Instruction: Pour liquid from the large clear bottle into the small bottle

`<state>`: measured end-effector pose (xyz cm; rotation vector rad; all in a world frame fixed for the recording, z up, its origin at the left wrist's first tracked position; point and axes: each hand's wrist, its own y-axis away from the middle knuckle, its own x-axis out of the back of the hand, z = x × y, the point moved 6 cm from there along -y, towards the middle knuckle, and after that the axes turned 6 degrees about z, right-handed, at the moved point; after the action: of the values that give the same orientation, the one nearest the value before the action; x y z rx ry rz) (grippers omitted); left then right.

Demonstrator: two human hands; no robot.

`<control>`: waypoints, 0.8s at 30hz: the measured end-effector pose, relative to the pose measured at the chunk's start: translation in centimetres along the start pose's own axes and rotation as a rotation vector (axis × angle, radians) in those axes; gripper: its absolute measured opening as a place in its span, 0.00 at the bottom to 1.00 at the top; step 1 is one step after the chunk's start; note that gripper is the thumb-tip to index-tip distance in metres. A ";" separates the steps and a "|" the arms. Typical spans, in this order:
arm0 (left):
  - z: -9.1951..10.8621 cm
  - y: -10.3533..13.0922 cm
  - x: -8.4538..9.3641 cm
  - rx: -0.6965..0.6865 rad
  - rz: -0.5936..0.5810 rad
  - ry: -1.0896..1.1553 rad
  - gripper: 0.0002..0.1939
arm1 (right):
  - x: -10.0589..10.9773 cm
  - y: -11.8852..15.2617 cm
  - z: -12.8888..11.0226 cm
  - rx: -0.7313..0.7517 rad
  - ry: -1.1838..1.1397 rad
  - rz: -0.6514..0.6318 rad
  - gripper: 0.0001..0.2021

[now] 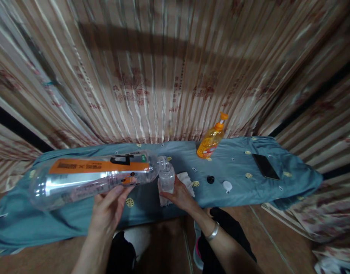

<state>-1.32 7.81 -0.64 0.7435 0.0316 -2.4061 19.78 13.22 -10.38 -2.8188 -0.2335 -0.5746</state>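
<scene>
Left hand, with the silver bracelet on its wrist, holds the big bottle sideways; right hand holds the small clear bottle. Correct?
Not quite: the head view shows the silver bracelet on the right wrist. The left hand does hold the big bottle sideways, and the right hand the small clear bottle.

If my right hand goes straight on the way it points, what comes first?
Past the small bottle it holds, your right hand would likely meet the big bottle near its neck, though depth is unclear.
</scene>
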 end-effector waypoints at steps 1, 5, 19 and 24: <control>-0.1 0.0 0.1 0.004 0.001 -0.003 0.18 | 0.0 0.0 0.0 0.002 0.001 0.000 0.42; -0.1 -0.2 0.2 0.010 -0.015 -0.011 0.18 | 0.1 0.0 -0.1 0.005 0.000 -0.006 0.39; 0.0 -0.6 -0.3 -0.036 -0.139 -0.027 0.15 | -0.1 0.1 0.7 -0.037 0.022 -0.015 0.48; -0.3 -1.0 -0.1 -0.017 -0.164 -0.097 0.20 | 0.0 0.1 0.6 -0.030 0.003 -0.028 0.48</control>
<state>-1.64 8.71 -0.93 0.6378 0.0759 -2.5915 20.00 13.23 -10.92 -2.8479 -0.2667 -0.5940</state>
